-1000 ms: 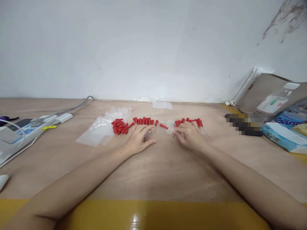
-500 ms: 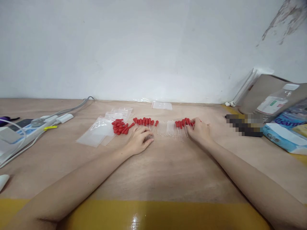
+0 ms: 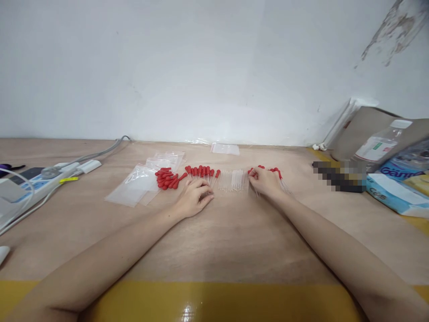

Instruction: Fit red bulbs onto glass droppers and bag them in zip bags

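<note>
- Red-bulbed droppers (image 3: 201,171) lie in a row on the wooden table (image 3: 228,241), with bare glass tubes (image 3: 234,180) just to their right.
- The right hand (image 3: 266,182) has slid left. It now covers the droppers beyond the tubes, fingers bent; whether it grips one I cannot tell.
- The left hand (image 3: 195,197) stays half-curled at the row's near edge, and I cannot tell if it holds anything.

Plywood desk (image 3: 221,241), yellow tape along near edge. Mid-desk: row of red-bulbed droppers (image 3: 201,171), bare clear tubes (image 3: 233,180) beside them. Leftward: loose red bulbs (image 3: 166,179), zip bags (image 3: 134,188), power strip (image 3: 47,179).
</note>
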